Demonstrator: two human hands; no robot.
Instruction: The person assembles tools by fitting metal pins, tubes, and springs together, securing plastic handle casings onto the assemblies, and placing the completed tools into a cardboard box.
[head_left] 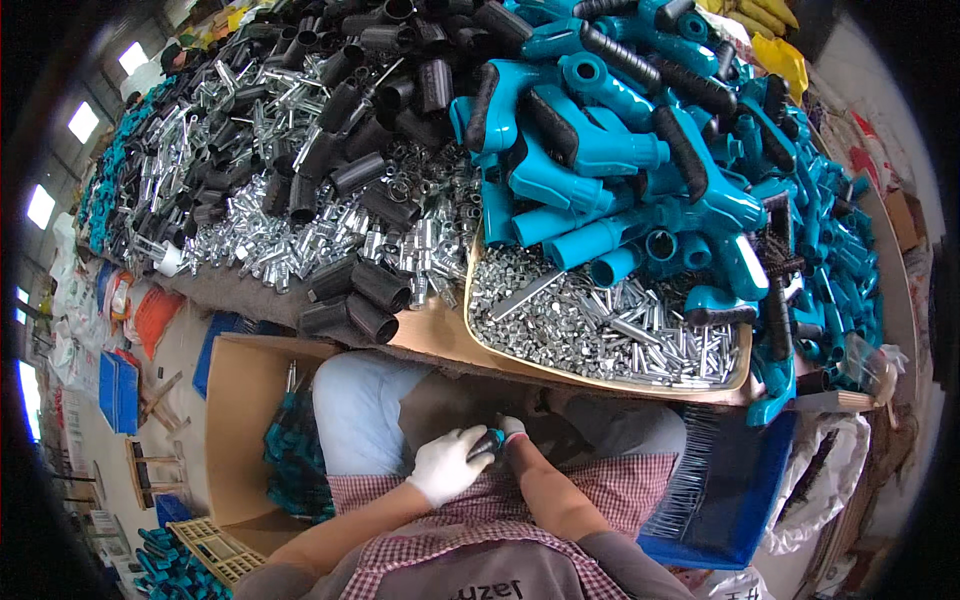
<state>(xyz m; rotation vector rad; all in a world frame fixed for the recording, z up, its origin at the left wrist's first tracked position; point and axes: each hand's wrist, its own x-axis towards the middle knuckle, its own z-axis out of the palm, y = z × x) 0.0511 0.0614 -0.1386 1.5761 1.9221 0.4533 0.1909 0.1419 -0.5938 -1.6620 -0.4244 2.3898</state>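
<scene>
Over my lap, my left hand (448, 468) in a white glove is closed around a teal-and-black pistol-grip handle (488, 443), much of which the fingers cover. Just right of it is my right hand (511, 428), also gloved; its fingers are mostly hidden, so what they hold does not show. Ahead on the bench, a cream-rimmed tray (600, 362) contains small metal pieces and short pins. Similar teal handles with black grips (590, 130) are heaped behind and right of that tray.
Black plastic sleeves (365, 285) and shiny metal fittings (290, 225) cover the bench at left. A cardboard box (255, 400) with bagged teal parts stands by my left leg. By my right leg, a blue bin (735, 480) contains long metal rods.
</scene>
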